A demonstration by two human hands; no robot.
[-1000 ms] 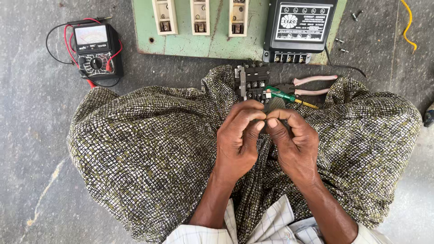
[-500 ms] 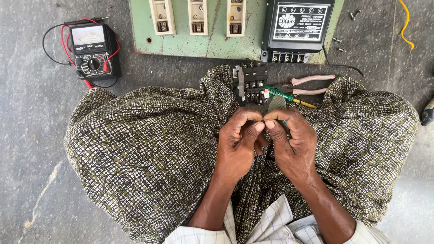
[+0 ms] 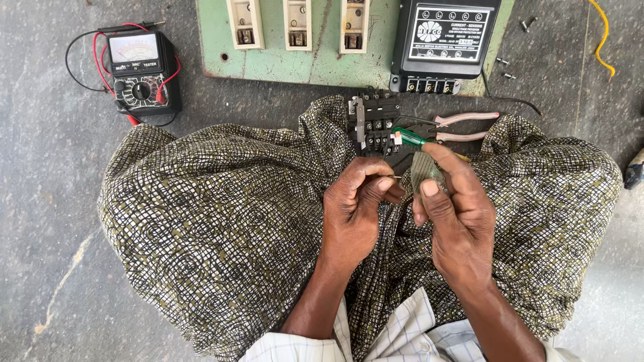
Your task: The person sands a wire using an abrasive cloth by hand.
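- Since a second ago the two hands have drawn apart: the right hand (image 3: 455, 214) has lifted off the left and now holds a small grey strip (image 3: 422, 171) up on its own, pinched between thumb and forefinger.
- Left hand (image 3: 354, 208) is curled shut, its thumb and fingertips pinching a thin wire-like piece (image 3: 396, 177) that pokes out toward the grey strip; what it is stays too small to tell.
- Both hands hover over the lap, which is covered by an olive patterned cloth (image 3: 215, 214).
- Just beyond the hands, a black terminal block (image 3: 373, 124) rests at the cloth's edge, with a green-handled screwdriver (image 3: 410, 137) and pink-handled pliers (image 3: 463, 126) beside it.
- Farther off on the grey floor (image 3: 47, 221) lies a green panel (image 3: 282, 64) carrying three cream fuse holders and a black relay box (image 3: 443, 40).
- An analogue multimeter (image 3: 139, 67) with red and black leads sits well to the left.
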